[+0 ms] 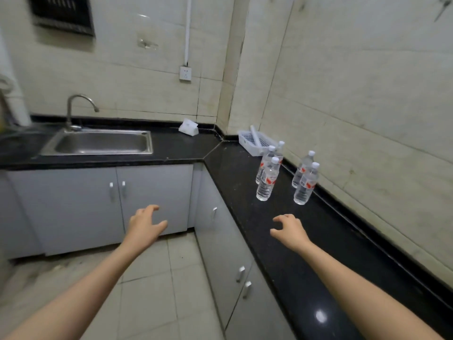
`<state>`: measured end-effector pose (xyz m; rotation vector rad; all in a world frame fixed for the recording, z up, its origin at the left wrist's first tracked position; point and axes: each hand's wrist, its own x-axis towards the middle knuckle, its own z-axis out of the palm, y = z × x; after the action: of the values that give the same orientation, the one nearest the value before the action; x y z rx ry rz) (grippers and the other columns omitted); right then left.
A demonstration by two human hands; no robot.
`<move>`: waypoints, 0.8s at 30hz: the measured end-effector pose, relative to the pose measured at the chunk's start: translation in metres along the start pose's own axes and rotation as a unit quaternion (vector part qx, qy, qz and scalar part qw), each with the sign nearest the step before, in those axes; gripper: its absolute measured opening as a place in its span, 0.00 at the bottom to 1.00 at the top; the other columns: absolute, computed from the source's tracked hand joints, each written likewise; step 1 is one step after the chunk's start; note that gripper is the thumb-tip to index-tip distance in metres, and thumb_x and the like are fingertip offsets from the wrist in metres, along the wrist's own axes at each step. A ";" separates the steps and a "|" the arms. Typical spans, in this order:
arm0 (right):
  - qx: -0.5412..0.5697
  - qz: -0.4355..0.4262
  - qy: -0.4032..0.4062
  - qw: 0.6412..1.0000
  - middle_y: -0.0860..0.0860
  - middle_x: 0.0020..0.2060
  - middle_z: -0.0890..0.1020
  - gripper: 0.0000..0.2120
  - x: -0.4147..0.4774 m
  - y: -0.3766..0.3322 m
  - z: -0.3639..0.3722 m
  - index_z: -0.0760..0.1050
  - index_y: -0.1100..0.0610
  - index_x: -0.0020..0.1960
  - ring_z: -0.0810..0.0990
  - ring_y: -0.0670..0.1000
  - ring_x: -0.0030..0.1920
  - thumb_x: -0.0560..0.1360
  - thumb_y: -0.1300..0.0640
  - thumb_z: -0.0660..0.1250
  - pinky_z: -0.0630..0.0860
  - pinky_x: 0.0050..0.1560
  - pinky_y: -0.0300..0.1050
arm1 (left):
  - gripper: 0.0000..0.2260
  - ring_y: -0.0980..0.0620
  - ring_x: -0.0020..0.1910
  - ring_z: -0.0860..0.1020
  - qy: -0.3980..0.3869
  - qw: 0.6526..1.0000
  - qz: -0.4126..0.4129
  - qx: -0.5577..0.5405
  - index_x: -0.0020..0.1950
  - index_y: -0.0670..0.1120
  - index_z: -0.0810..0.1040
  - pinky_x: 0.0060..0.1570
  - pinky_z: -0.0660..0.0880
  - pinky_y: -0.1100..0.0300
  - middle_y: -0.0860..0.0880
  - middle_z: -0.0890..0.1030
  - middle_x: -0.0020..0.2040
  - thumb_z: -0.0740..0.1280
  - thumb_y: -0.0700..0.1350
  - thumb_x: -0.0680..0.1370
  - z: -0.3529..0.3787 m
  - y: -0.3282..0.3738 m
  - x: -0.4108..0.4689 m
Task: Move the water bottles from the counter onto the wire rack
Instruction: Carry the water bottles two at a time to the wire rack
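Note:
Several clear water bottles with white caps and red-and-white labels stand upright on the black counter (274, 244) at the right. One group (267, 179) stands nearer the counter's edge, another pair (307, 184) stands by the wall. My right hand (289, 229) hovers over the counter a little in front of the bottles, fingers apart and curled, holding nothing. My left hand (144, 224) is stretched out over the floor in front of the grey cabinets, also with spread fingers and nothing in it. No wire rack is in view.
A white perforated basket (255, 142) with a white tube in it sits in the counter's corner behind the bottles. A steel sink (100, 143) with a tap (78, 106) lies at the left. A white tissue pack (188, 127) rests by the back wall. Grey cabinet doors (154, 192) line the floor.

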<state>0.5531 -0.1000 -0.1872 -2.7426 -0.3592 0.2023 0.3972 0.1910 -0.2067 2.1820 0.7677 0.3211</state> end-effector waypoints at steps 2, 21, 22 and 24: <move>0.015 0.009 0.007 1.000 0.57 0.67 0.70 0.22 0.022 0.002 0.000 0.71 0.57 0.66 0.68 0.59 0.67 0.72 0.55 0.66 0.67 0.66 0.51 | 0.22 0.39 0.68 0.66 -0.010 1.000 -0.003 -0.005 0.67 0.42 0.68 0.67 0.63 0.50 0.37 0.69 0.68 0.66 0.43 0.74 0.007 -0.001 0.011; 0.280 0.105 0.044 0.953 0.61 0.72 0.63 0.39 0.335 0.057 -0.017 0.57 0.60 0.73 0.63 0.58 0.71 0.68 0.64 0.73 0.67 0.68 0.53 | 0.23 0.43 0.69 0.66 -0.050 0.995 0.085 0.006 0.68 0.45 0.67 0.66 0.65 0.51 0.41 0.68 0.69 0.67 0.43 0.74 0.096 0.126 0.304; 0.281 0.106 0.031 0.953 0.61 0.72 0.63 0.40 0.346 0.061 -0.015 0.56 0.59 0.73 0.63 0.58 0.71 0.67 0.64 0.73 0.67 0.68 0.53 | 0.23 0.43 0.69 0.66 -0.060 0.995 0.083 0.006 0.68 0.45 0.66 0.66 0.65 0.50 0.41 0.68 0.69 0.67 0.43 0.74 0.105 0.129 0.317; 0.278 0.112 -0.005 0.954 0.61 0.72 0.63 0.43 0.362 0.069 -0.010 0.54 0.58 0.74 0.64 0.58 0.71 0.66 0.62 0.75 0.67 0.67 0.52 | 0.24 0.42 0.68 0.67 -0.087 0.993 0.075 0.011 0.69 0.44 0.66 0.65 0.66 0.50 0.40 0.68 0.69 0.67 0.43 0.74 0.125 0.134 0.339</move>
<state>0.9163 -0.0663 -0.2375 -2.2160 0.0163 0.3224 0.7762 0.2575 -0.1958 2.2591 0.5145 0.1945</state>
